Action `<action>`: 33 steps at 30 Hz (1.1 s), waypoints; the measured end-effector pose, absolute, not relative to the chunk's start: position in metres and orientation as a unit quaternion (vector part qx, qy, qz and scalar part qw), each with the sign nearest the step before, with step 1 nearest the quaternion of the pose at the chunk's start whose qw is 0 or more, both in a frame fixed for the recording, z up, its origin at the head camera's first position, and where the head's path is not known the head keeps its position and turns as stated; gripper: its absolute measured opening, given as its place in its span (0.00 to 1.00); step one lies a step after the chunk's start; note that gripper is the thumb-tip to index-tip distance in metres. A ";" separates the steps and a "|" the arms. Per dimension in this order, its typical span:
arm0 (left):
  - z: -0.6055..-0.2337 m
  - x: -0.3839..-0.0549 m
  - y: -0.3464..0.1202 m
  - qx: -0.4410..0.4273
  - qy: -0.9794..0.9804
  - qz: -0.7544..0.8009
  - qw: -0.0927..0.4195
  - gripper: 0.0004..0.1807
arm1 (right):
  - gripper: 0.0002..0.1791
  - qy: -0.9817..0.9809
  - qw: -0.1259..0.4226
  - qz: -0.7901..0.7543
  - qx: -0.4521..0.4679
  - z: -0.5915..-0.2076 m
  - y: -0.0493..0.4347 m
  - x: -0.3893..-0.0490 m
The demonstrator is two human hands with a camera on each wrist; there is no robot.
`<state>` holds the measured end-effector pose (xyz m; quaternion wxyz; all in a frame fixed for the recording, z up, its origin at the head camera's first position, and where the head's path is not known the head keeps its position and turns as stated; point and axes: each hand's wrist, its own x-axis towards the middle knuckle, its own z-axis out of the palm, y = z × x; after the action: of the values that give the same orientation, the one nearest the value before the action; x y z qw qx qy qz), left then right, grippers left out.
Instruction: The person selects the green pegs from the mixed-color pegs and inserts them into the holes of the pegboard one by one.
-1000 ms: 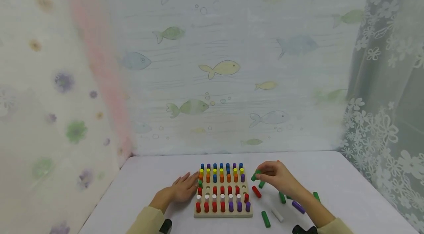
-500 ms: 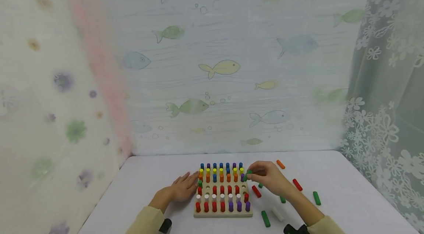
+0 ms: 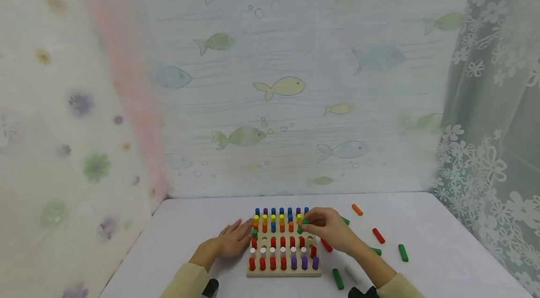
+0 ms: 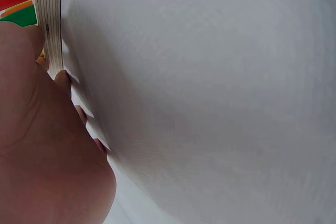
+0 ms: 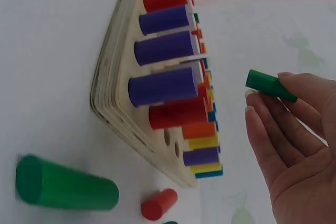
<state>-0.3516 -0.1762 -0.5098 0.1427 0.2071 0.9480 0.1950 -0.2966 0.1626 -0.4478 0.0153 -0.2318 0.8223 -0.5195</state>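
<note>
A light wooden pegboard (image 3: 283, 275) stands on the table, filled with rows of coloured pegs and a few bare holes. My left hand (image 3: 233, 240) lies flat on the cloth, fingertips against the board's left side; in the left wrist view the fingers meet its layered wooden edge (image 4: 50, 30). Between thumb and fingers my right hand (image 3: 331, 228) pinches a green peg (image 5: 269, 85). That peg is held, tilted, over the right part of the board, near the row behind the red pegs. One green peg (image 3: 255, 234) stands at that row's left end.
Loose pegs lie right of the board: an orange peg (image 3: 357, 209), red pegs (image 3: 378, 235), a white peg (image 3: 353, 273) and several green ones, one (image 3: 338, 279) near the front corner. A patterned cloth wall (image 3: 287, 171) rises behind the table.
My right hand has carried the green peg leftward, from beside the board to above its right part. My left hand has kept its place.
</note>
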 end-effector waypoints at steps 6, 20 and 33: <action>-0.509 -0.351 -0.176 0.207 0.948 0.195 0.143 0.35 | 0.14 0.817 0.013 -0.526 -0.235 -0.448 0.148 -0.297; -0.493 -0.342 -0.171 0.200 0.949 0.187 0.155 0.34 | 0.12 0.816 -0.004 -0.527 -0.238 -0.454 0.117 -0.301; -0.499 -0.344 -0.173 0.200 0.948 0.194 0.152 0.34 | 0.11 0.823 -0.015 -0.515 -0.239 -0.464 0.086 -0.306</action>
<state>-0.3439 -0.1730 -0.4987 0.1518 0.1998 0.9484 0.1937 -0.3059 0.0861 -0.4639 -0.0155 -0.2389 0.8234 -0.5145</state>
